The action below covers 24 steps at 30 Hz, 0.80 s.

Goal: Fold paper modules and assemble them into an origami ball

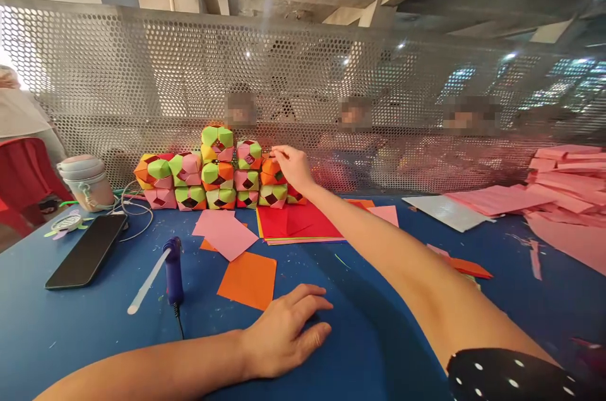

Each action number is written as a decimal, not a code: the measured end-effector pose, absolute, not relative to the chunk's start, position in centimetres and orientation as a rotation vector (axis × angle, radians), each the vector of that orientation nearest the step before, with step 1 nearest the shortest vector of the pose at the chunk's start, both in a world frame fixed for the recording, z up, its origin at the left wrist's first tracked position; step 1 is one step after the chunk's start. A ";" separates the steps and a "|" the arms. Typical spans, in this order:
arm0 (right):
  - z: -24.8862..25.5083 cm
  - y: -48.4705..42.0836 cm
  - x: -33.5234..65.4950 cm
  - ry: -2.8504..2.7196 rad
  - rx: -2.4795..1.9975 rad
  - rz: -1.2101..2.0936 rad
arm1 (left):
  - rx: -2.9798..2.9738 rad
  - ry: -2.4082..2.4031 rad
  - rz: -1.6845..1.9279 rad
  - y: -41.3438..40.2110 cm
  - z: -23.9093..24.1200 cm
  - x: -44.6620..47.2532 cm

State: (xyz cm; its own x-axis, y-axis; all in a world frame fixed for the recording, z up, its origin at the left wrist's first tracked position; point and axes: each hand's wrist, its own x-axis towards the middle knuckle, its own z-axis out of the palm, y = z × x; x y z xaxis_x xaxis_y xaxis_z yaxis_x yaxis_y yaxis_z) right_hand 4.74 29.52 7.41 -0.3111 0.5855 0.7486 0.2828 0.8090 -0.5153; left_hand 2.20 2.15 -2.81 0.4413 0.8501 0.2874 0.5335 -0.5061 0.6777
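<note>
My right hand (294, 168) reaches out to the right end of stacked folded-paper balls, its fingers pinched at the top of an orange paper ball (271, 168). That ball sits on a green and orange paper ball (273, 194); the exact grip is partly hidden by the hand. Along the stack stand several more balls in pink, green, yellow and orange, the tallest column topped by a green paper ball (218, 141). My left hand (288, 331) lies on the blue table with its fingers stretched out, holding nothing. Orange paper (249, 278) lies just beyond it.
Pink sheets (225, 233) and red sheets (293, 222) lie before the stack. On the left are a purple hot-glue gun (173, 275), a phone (88, 252) and a lidded cup (88, 180). Pink paper piles (568, 180) fill the right. A perforated metal screen (184, 72) stands behind.
</note>
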 end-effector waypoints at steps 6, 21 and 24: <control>2.7 27.9 7.0 -1.970 -0.881 0.371 | 2.243 1.123 0.843 2.1 -2.5 2.1; -0.1 27.3 17.6 -1.862 -1.423 0.256 | 2.449 1.177 0.703 1.8 -1.9 2.5; -0.2 29.4 19.7 -1.817 -1.481 0.265 | 2.528 1.201 0.643 1.7 -1.8 2.7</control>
State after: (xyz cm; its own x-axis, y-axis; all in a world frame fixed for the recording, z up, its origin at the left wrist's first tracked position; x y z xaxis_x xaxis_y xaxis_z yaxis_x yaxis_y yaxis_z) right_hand 19.74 29.36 -0.25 -0.0358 0.9057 0.4224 0.7474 0.3049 -0.5903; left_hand 2.67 1.70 -1.80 0.5582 0.7826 0.2755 0.6633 -0.6204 0.4184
